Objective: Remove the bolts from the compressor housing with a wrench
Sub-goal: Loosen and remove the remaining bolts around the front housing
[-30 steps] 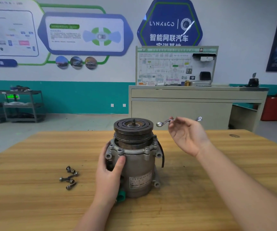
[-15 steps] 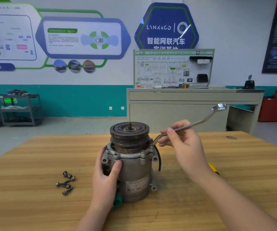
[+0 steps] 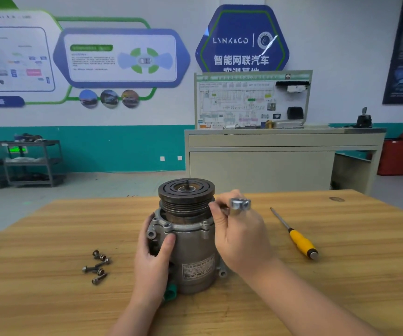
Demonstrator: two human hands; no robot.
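Observation:
A grey metal compressor (image 3: 190,251) with a dark pulley on top stands upright on the wooden table (image 3: 50,238). My left hand (image 3: 153,260) grips its left side, thumb across the front of the housing. My right hand (image 3: 239,236) holds a silver wrench (image 3: 239,204) against the right side of the housing, just under the pulley; only the wrench's upper ring end shows above my fingers. The wrench's working end and the bolt there are hidden by my hand. Several removed bolts (image 3: 97,266) lie loose on the table to the left.
A yellow-handled screwdriver (image 3: 295,235) lies on the table to the right of the compressor. Beyond the table's far edge stand a beige cabinet (image 3: 280,163) with a wiring display board and, at far left, dark metal shelves (image 3: 25,163).
My right hand brought the wrench down from the air to the right side of the housing and swung its free end in toward me. The screwdriver has come into view. My left hand stayed put.

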